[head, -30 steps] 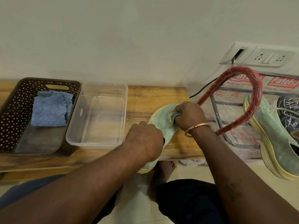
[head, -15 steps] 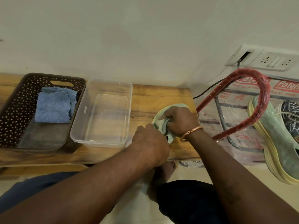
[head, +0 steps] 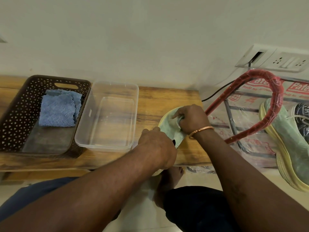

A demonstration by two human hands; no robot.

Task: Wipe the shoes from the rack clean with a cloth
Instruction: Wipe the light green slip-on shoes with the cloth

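Nearest the camera, two forearms reach out over the person's knees and a bare foot [head: 170, 178] on the floor. Next comes the left hand [head: 157, 148], curled round the heel end of a pale green shoe [head: 168, 131] and gripping it at the front edge of the wooden table [head: 167, 97]. The heel hangs out past that edge and the toe lies over the wood. Just beyond, the right hand [head: 192, 119], with a bangle [head: 200, 130] on its wrist, is bunched round a small cloth [head: 181, 117] and presses it on the toe of the shoe. Only a scrap of the cloth shows between the fingers.

The shoe looks light, with a soft fabric upper that would give under a firm rub and a thick yellow sole that seems stiffer. The heel and sole look like the best places to hold it, since it could slide on the smooth wood when pushed.

Farther back and to the left, a clear plastic tub [head: 108, 114] stands on the table, with a brown basket [head: 16, 114] right beside it holding a folded blue towel [head: 58, 113]. Off to the right stands the rack [head: 274, 101], its red frame wrapped in plastic. A matching shoe [head: 292, 139] leans on it, and a dark shoe [head: 302, 118] sits behind that. A wall socket [head: 284, 61] is mounted on the wall beyond.
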